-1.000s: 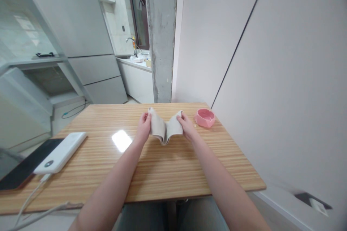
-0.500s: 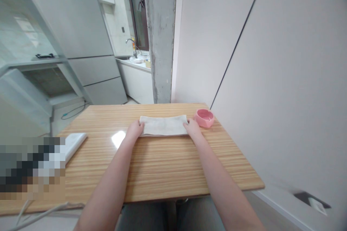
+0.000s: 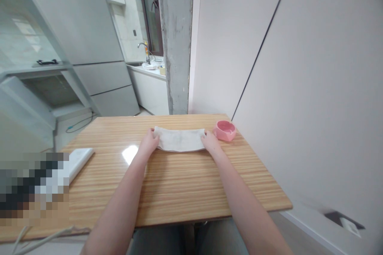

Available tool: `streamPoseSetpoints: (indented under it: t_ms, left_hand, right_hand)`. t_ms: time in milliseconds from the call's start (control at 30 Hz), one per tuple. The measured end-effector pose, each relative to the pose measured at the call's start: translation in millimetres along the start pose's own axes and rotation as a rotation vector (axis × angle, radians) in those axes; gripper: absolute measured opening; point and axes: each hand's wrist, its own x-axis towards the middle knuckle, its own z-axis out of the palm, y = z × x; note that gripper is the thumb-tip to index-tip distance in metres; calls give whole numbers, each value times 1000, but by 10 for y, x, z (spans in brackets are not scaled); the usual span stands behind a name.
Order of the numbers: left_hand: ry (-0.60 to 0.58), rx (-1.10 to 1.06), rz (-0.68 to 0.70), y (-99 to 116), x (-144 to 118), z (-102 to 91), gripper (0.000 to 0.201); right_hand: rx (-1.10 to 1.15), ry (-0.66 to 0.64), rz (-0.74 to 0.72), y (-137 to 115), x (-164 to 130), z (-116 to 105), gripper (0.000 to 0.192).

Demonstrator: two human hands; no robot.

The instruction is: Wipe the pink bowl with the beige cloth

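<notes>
A folded white cloth (image 3: 181,140) stretches as a long strip between my two hands, over the far half of the wooden table (image 3: 185,183). My left hand (image 3: 150,142) grips its left end, thumb on top and fingers behind. At the opposite end my right hand (image 3: 210,141) pinches the cloth the same way. The strip sags slightly in the middle; whether it touches the tabletop I cannot tell. Just right of my right hand sits a pink ashtray (image 3: 225,130), a faceted bowl with notches in its rim.
A white flat box-like object (image 3: 80,161) lies at the table's left, beside a blurred-out patch. Pale cables (image 3: 60,234) run along the near left edge. A white wall (image 3: 269,127) borders the right side; a concrete pillar (image 3: 178,48) and a fridge (image 3: 80,28) stand beyond.
The cloth's ends have come slightly up and closer together in my hands, and its middle now sags a little. The ashtray stays in place.
</notes>
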Motion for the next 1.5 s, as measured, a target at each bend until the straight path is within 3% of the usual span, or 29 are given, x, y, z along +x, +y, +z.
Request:
streamPoseSetpoints:
  t_ms: [133,233,300,400,533,667,867,967,1067,1200,1367,1500]
  left_hand:
    - [189,-260,256,196,-157,81,41]
    - [90,-339,517,362,-320,295,36]
    - [-26,-301,609,440,-409,439,23]
    - [-129,-251,640,504,-494,550,10]
    - [-126,-213,595,524,-524,535,6]
    - [-160,-229,582,497,-498,524,7]
    - [-254,-355,673,481,-516,542,15]
    - [-319,-380,693,495,-553,484,17]
    - [-236,-360,643,473,-535,401,14]
    - [-130,-295,590,386,-442,355,15]
    - [-122,-232,619,314,-371,438,28]
    - [-146,-192,592,324,-364,481,30]
  right_hand:
    - [347,-153,-12,-148,-81,196,34]
    - [623,-324,39,-249,-164,339,32]
    - [713,-412,88,-288,-209,388,27]
    - [785,-483,88,-308,-247,405,23]
    - [775,-525,87,-323,-261,387,15]
    - [825,-553,185,-369,-262,314,7]
    - [931,-626,305,-387,-253,230,39]
    - [765,-513,221,-365,-223,231,29]
    - [381,-284,55,-319,-204,148,16]
    - [18,-66,-39,-126,-355,-170,26]
    - [200,-4,12,506,-747,-735,30]
    - [60,121,169,1113,-862,-1104,25]
